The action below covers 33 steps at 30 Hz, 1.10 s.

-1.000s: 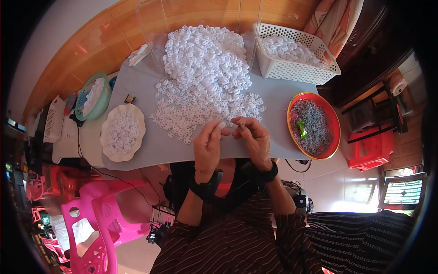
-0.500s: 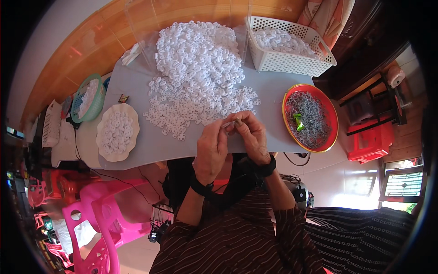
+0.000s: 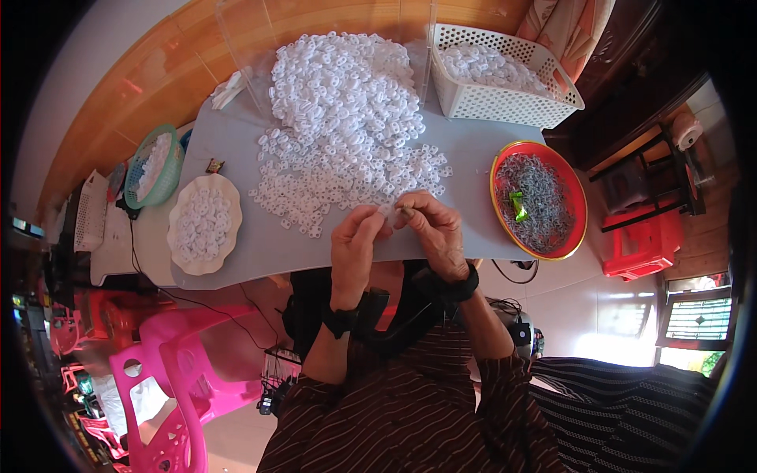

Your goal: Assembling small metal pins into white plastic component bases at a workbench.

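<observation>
My left hand (image 3: 354, 251) is closed in a pinch on a small white plastic piece (image 3: 385, 210), which shows at its fingertips. Close beside it, my right hand (image 3: 438, 240) is also pinched, thumb against forefinger; what sits between them is too small to make out. Both hands are just over the near edge of the grey table (image 3: 260, 248), their fingertips almost meeting. Beyond them spreads a big heap of small white plastic pieces (image 3: 339, 94), with flat loose ones nearest my fingers. At the right, a red basin (image 3: 579, 213) holds many thin grey metal parts (image 3: 536, 185) and a green wrapper (image 3: 518, 206).
A white perforated basket (image 3: 505, 110) of white pieces stands at the back right. On the left are a scalloped cream dish (image 3: 175, 244) and a green basket (image 3: 164, 189), both holding white pieces. A pink chair (image 3: 185, 366) is at lower left, a red stool (image 3: 643, 244) at right.
My left hand has shifted slightly left, so the fingertips are a little farther apart and the white piece shows at its fingers. My right hand has hardly moved.
</observation>
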Available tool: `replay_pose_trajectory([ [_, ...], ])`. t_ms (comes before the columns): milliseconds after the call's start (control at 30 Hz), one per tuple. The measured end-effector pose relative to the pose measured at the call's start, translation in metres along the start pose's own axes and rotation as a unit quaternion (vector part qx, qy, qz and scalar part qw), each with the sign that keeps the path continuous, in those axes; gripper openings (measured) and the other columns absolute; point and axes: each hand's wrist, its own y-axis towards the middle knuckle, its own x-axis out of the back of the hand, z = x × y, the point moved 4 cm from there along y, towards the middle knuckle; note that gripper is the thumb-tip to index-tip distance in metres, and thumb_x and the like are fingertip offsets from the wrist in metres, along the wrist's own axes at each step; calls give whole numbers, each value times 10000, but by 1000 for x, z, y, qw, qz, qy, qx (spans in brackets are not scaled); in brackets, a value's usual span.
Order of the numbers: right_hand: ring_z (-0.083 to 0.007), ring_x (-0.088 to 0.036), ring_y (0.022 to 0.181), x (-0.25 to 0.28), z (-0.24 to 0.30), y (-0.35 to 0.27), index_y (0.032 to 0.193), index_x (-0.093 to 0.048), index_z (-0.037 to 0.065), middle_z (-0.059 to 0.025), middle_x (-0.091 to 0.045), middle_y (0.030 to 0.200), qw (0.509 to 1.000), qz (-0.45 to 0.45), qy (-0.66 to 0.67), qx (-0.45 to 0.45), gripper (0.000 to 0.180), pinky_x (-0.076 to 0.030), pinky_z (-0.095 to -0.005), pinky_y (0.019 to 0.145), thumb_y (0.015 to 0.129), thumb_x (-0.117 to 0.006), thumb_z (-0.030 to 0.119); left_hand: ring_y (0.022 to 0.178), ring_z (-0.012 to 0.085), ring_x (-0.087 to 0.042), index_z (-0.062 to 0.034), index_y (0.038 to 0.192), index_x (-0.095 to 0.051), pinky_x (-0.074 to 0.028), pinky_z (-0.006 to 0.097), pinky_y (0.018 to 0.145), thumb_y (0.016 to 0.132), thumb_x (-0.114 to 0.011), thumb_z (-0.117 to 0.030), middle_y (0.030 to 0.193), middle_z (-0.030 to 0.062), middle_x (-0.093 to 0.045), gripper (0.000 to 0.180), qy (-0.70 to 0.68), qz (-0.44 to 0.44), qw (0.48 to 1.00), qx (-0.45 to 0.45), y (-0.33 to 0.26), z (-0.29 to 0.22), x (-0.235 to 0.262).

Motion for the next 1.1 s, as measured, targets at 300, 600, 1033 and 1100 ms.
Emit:
replay_pose_trajectory([
  [300, -62, -505, 720, -5, 0, -3, 990, -641, -1, 2, -587, 827, 999, 7, -39, -16, 136, -440, -207, 670, 881, -598, 68, 670, 70, -520, -19, 881, -646, -405, 207, 646, 867, -567, -106, 707, 0, -590, 118, -84, -13, 996, -23, 12, 3, 2],
  [600, -54, -526, 744, -2, -1, -3, 1007, -611, 7, 18, -584, 834, 999, -24, -15, -19, 154, -455, -202, 673, 860, -623, 51, 682, 72, -538, -20, 895, -646, -415, 205, 646, 860, -578, -87, 721, 5, -597, 101, -57, 4, 998, -18, 12, -1, -1],
  [1033, -61, -541, 769, -2, -2, -4, 1143, -552, 15, 8, -588, 842, 1000, -10, -1, -15, 277, -456, -210, 702, 873, -604, 51, 674, 40, -482, 3, 837, -595, -385, 197, 603, 869, -547, -92, 695, -18, -534, 111, 89, 41, 994, -42, 13, -10, -2],
  [1100, -63, -543, 778, -1, -4, -4, 1164, -545, 15, 6, -587, 850, 1000, -4, -3, -15, 294, -456, -211, 711, 876, -598, 48, 663, 40, -469, 4, 834, -585, -377, 198, 592, 870, -538, -94, 683, -18, -524, 114, 85, 44, 994, -54, 14, -8, -2],
])
